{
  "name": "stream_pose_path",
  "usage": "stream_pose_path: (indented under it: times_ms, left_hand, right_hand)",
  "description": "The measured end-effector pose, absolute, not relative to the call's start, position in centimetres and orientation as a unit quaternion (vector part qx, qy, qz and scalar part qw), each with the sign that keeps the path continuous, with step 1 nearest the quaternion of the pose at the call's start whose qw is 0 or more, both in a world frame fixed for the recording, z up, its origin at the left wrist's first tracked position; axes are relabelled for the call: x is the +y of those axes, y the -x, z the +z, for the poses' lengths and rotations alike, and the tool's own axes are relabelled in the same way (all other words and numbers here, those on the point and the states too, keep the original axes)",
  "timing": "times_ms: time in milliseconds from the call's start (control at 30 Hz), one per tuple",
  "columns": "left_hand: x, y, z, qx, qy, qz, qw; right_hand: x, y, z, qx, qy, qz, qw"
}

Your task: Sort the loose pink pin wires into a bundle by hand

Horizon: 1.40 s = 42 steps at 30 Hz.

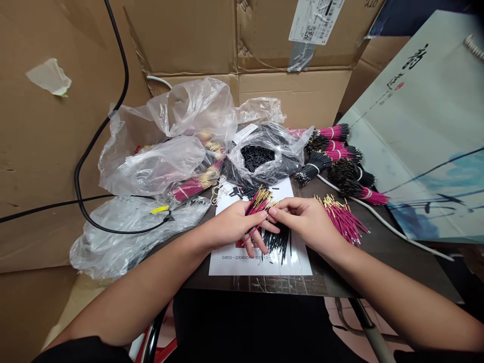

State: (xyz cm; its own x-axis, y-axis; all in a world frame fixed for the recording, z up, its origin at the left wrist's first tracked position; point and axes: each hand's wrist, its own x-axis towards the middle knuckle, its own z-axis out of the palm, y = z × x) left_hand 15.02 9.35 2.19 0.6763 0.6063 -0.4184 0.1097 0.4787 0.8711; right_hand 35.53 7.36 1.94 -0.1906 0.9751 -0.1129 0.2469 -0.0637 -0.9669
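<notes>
Over the white printed sheet (221, 264), my left hand (238, 222) is closed around a bunch of magenta wires (259, 201) with gold-coloured terminals at their upper ends. My right hand (308, 219) meets it at the terminals, thumb and forefinger pinched together; what lies between those fingertips is too small to make out. Beneath the hands, black wires (279, 247) lie on the sheet, partly hidden by my fingers. A loose pile of magenta wires (346, 222) with gold ends rests just right of my right hand. Small black sleeves (251, 192) are scattered behind the left hand.
An opened plastic bag (259, 159) of short black sleeves stands behind the sheet. Tied wire bundles (336, 151) lie at the back right, by a white cable (397, 227) and a pale paper bag (423, 131). Clear plastic bags (151, 166) and a black cable (81, 176) occupy the left.
</notes>
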Motion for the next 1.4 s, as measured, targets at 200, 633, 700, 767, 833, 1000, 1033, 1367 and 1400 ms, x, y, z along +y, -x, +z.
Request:
stream_pose_path:
  times_ms: [200, 633, 700, 767, 833, 1000, 1033, 1367, 1400]
  left_hand:
    - [9.2, -15.3, 2.8, 0.378, -0.472, 0.172, 0.778]
    - [9.0, -15.1, 2.8, 0.389, -0.486, 0.166, 0.765]
    - [9.1, -15.1, 3.2, 0.391, -0.508, 0.165, 0.749]
    - [9.1, -15.1, 3.5, 0.386, -0.531, 0.169, 0.735]
    - [9.1, -15.1, 3.5, 0.376, -0.539, 0.18, 0.732]
    - [9.1, -14.9, 2.9, 0.357, -0.532, 0.195, 0.742]
    - [9.1, -14.9, 2.8, 0.354, -0.538, 0.191, 0.741]
    - [9.1, -14.8, 3.3, 0.339, -0.54, 0.195, 0.745]
    - [9.1, -14.8, 3.3, 0.342, -0.541, 0.192, 0.744]
  right_hand:
    - [7.3, -35.4, 1.8, -0.559, 0.519, 0.521, 0.384]
    - [7.8, -35.7, 2.3, -0.536, 0.499, 0.567, 0.377]
    - [7.8, -35.7, 2.2, -0.53, 0.487, 0.579, 0.382]
    - [7.8, -35.8, 2.1, -0.523, 0.473, 0.591, 0.392]
    - [7.8, -35.8, 2.0, -0.519, 0.462, 0.597, 0.401]
    - [7.8, -35.9, 2.1, -0.537, 0.458, 0.582, 0.405]
    - [7.7, -36.0, 2.2, -0.541, 0.457, 0.578, 0.405]
    - [7.8, -37.5, 1.9, -0.587, 0.451, 0.544, 0.395]
    - [7.9, -37.6, 1.9, -0.589, 0.455, 0.539, 0.395]
